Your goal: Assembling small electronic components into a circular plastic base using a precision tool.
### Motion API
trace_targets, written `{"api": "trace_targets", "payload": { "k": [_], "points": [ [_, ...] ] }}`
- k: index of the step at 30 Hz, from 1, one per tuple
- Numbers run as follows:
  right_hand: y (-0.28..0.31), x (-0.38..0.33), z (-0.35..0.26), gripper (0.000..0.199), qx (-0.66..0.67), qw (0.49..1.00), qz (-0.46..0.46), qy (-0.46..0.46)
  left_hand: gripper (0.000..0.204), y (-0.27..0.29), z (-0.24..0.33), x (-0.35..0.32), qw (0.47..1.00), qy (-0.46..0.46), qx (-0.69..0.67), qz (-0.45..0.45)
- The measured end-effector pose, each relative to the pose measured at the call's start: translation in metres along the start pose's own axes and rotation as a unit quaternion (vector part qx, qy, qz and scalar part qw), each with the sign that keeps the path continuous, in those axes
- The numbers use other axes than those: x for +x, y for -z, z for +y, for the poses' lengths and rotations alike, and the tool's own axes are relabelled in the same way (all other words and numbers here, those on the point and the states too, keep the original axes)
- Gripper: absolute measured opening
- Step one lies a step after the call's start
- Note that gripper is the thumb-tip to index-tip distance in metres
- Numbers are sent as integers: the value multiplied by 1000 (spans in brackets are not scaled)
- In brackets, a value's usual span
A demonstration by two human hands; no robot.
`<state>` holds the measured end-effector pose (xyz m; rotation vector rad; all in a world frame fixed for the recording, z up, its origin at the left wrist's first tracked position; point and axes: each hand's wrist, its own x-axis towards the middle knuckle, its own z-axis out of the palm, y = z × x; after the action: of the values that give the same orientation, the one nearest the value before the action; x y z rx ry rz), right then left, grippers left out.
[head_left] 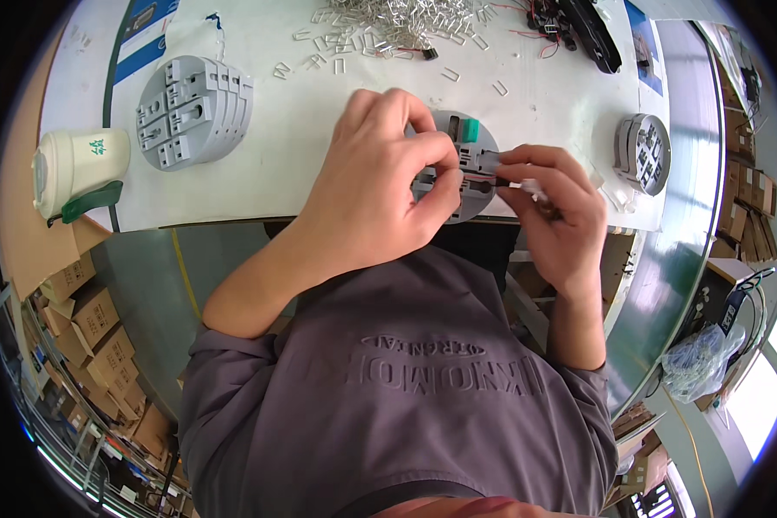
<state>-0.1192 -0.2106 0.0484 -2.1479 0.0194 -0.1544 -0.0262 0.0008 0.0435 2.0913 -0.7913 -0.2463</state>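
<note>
Far left, on the white desk (259,173): lidded off-white paper cup (78,168) lying near the edge, dark green clip-like piece (91,200) touching its lower side. Cardboard boxes (95,328) stacked on the floor below the desk edge, left.

Next right: stack of grey round plastic discs (192,110) with rectangular slots, fanned slightly, well apart from the cup.

Top centre: heap of small bent metal clips (388,26), loose ones scattered toward the disc stack. Black part with red wires (578,30) just right of the heap.

Centre, at the near desk edge: left hand (380,186) curled over a grey round fixture (468,168), fingers closed on its left half, thumb and forefinger pinching at the middle. Fixture flat on the desk, mostly hidden under the hand; green block (470,129) visible on its top side.

Right hand (554,220) just beside, fingertips meeting the left hand's at the fixture's right edge. Narrow pinch on a small grey component (489,161) with a thin red wire (470,175) running left along the fixture. Small white piece visible between the fingers; kind cannot tell.

Right: second grey round slotted fixture (643,153) standing tilted on the desk, apart from both hands. More boxes (747,207) beyond, far right. Clear plastic bag (699,363) lower right, below desk level.

Grey shirt (388,397) fills the lower middle.
</note>
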Motion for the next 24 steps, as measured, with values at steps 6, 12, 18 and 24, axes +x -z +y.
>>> {"api": "trace_targets", "payload": {
  "k": [6, 12, 18, 24],
  "points": [
    [-10, -6, -7, 26, -224, 971, -35, 76, 26, -20, -19, -10, 993, -76, 86, 35],
    [-15, -7, -24, 35, -351, 930, -79, 82, 45, -14, -29, -14, 997, -65, -3, 31],
    [-40, -44, -8, 45, -391, 917, -4, 81, 77, -19, -35, -15, 996, -80, -19, 46],
    [-11, -15, 0, 29, -154, 981, -22, 117, 96, -14, -36, -7, 994, -99, 29, 33]
  ]
}}
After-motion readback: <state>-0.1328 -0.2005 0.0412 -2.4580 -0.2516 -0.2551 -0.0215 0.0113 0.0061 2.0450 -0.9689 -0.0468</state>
